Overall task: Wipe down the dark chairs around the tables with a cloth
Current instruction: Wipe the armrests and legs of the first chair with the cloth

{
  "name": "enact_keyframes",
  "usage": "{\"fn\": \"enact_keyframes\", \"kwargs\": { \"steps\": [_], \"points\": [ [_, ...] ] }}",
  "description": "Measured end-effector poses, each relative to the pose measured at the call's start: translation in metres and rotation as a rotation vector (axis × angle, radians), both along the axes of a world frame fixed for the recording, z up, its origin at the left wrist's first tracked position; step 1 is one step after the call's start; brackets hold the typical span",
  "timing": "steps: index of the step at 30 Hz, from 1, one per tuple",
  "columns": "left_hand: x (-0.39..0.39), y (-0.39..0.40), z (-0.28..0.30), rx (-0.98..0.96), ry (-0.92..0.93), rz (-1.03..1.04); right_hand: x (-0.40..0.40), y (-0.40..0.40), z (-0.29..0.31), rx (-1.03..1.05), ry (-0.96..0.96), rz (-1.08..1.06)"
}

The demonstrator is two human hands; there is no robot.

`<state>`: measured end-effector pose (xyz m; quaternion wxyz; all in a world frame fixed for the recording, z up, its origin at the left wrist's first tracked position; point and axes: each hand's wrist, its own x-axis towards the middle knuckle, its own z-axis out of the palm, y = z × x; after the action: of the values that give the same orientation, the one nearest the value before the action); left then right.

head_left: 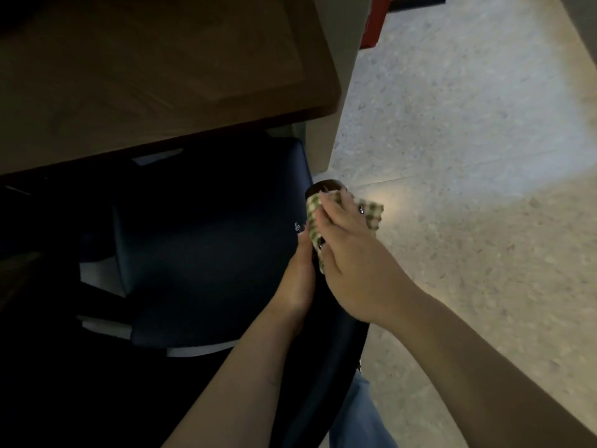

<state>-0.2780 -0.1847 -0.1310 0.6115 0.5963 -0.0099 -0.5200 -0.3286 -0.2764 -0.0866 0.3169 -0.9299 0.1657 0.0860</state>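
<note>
Wiping the armrest of a dark chair

Wrapping a checked green-and-cream cloth (311, 218) around the rounded end of the dark armrest (324, 186), the right hand (350, 257) curls its fingers over the soft woven fabric and grips it against the smooth, glossy arm. Just left of it the left hand (298, 279) holds the same armrest from the inner side, fingers curled round it, dark nails showing. The chair (206, 234) has a padded, navy, leather-like seat with rounded corners, tucked partly under a brown wooden table (155, 76) with a rounded corner at the far left. Pale speckled terrazzo floor (468, 140) spreads to the right
</note>
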Motion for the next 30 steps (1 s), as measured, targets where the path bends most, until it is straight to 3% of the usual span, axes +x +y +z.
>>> {"fn": "enact_keyframes", "kwargs": {
  "steps": [6,10,14,17,19,25,27,30],
  "points": [
    [-0.002,0.004,-0.010,0.017,0.033,0.076,0.066,-0.034,-0.025,-0.058,0.158,-0.041],
    [-0.002,0.010,-0.016,0.025,0.104,0.107,0.091,-0.059,-0.032,0.156,0.300,-0.104],
    [-0.002,0.021,-0.022,0.001,0.257,0.260,0.076,-0.056,-0.021,0.189,0.159,0.076],
    [0.000,0.021,-0.019,-0.028,0.356,0.323,0.046,-0.035,0.000,-0.027,-0.007,0.459],
    [0.002,0.022,-0.017,0.006,0.393,0.367,0.026,-0.020,0.017,-0.215,0.012,0.685],
    [0.011,0.031,-0.021,0.076,0.459,0.556,0.040,0.002,0.019,-0.519,0.234,0.891],
    [0.014,0.033,-0.021,0.079,0.467,0.598,0.065,-0.002,0.006,-0.570,0.301,0.862],
    [0.015,0.031,-0.019,0.079,0.408,0.569,0.095,-0.030,-0.013,-0.217,0.387,0.345]
  ]
}}
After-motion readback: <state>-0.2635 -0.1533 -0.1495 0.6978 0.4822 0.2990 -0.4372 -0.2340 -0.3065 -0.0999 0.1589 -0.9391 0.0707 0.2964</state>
